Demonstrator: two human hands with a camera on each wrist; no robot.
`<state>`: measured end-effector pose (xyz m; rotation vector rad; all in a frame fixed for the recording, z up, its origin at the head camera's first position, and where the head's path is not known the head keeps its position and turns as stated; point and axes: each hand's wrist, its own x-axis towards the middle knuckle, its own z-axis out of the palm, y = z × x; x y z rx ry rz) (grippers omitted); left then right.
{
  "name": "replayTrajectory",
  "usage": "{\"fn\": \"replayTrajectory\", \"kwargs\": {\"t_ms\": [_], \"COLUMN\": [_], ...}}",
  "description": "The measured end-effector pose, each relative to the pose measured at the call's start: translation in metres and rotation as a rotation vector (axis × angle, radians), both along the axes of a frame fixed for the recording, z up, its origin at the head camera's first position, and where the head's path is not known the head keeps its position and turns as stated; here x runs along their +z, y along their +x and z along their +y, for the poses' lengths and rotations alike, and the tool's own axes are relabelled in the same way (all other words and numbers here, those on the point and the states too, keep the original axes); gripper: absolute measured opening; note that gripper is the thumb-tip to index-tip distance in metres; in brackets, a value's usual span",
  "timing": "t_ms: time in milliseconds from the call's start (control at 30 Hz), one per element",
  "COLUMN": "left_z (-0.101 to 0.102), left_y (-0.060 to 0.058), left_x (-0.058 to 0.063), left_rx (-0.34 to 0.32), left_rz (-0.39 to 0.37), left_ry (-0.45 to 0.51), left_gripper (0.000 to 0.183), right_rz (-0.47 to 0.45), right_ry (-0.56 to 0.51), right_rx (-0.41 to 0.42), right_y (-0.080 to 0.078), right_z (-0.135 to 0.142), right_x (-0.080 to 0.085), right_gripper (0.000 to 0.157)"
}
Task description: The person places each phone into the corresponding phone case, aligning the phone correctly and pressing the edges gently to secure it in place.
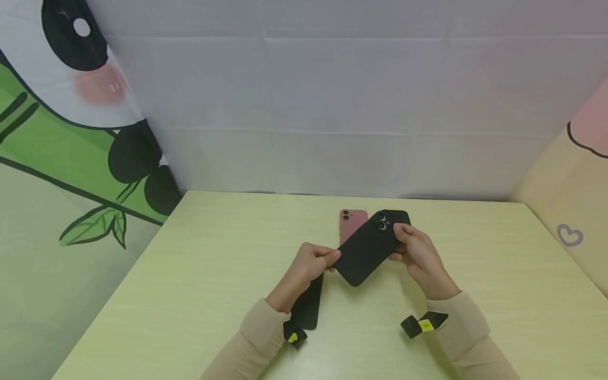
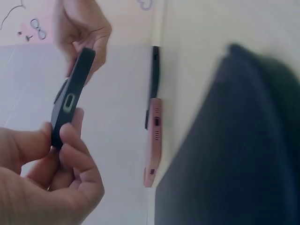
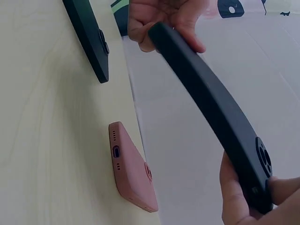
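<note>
Both hands hold a black phone [image 1: 370, 248] tilted above the table, its back and camera lenses facing up in the head view. My left hand [image 1: 315, 261] pinches its lower left corner between thumb and fingers. At the camera end, my right hand [image 1: 418, 256] grips the edge with its thumb on top. An oval port opening [image 2: 69, 103] shows on its bottom edge. Just behind lies a pink phone [image 1: 351, 224], partly covered by it. A second dark phone [image 2: 155, 70] lies beside the pink one. Near my left wrist rests another black phone [image 1: 309, 303], partly hidden by the forearm.
The pale wooden table [image 1: 214, 264] ends at a whitish back wall [image 1: 332, 105]. A cartoon-printed panel [image 1: 95, 184] stands along the left, a cream one [image 1: 584, 227] along the right. Small black devices [image 1: 425, 323] are worn at both wrists.
</note>
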<state>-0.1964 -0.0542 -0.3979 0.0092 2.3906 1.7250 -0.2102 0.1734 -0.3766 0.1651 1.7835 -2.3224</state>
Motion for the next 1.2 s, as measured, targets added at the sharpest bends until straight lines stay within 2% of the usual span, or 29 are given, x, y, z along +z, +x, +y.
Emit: {"fn": "replayTrajectory", "kwargs": {"t_ms": [200, 367, 500, 700, 800, 933, 1200], "left_z": [-0.0043, -0.0080, -0.0090, -0.0090, -0.0087, -0.0087, -0.0081], "left_y": [-0.0028, -0.0053, -0.0072, -0.0099, -0.0104, -0.0093, -0.0086], "left_x": [0.0007, -0.0012, -0.0034, -0.0062, -0.0058, -0.0031, -0.0023], "left_rx": [-0.070, -0.103, -0.087, -0.034, -0.006, 0.019, 0.030], "left_rz": [-0.048, -0.104, -0.096, -0.061, -0.057, -0.045, -0.053], "left_ry": [0.059, 0.151, 0.184, 0.149, 0.140, 0.123, 0.116], "left_gripper": [0.026, 0.029, 0.031, 0.033, 0.034, 0.036, 0.037], "right_rz": [-0.004, 0.003, 0.020, 0.040, 0.040, 0.047, 0.155], "right_ry": [-0.026, -0.023, -0.023, 0.025, 0.064, 0.135, 0.254], "right_rx": [0.023, 0.060, 0.099, 0.154, 0.158, 0.153, 0.116], "right_y": [0.0001, -0.0006, -0.0015, -0.0038, -0.0046, -0.0048, -0.0026], "right_z": [0.0028, 0.0031, 0.0026, 0.0009, -0.0007, -0.0027, -0.0055], "right_x": [-0.0011, -0.0012, -0.0004, -0.0004, -0.0008, -0.0018, -0.0035], "right_gripper": [0.012, 0.016, 0.025, 0.057, 0.066, 0.064, 0.044]}}
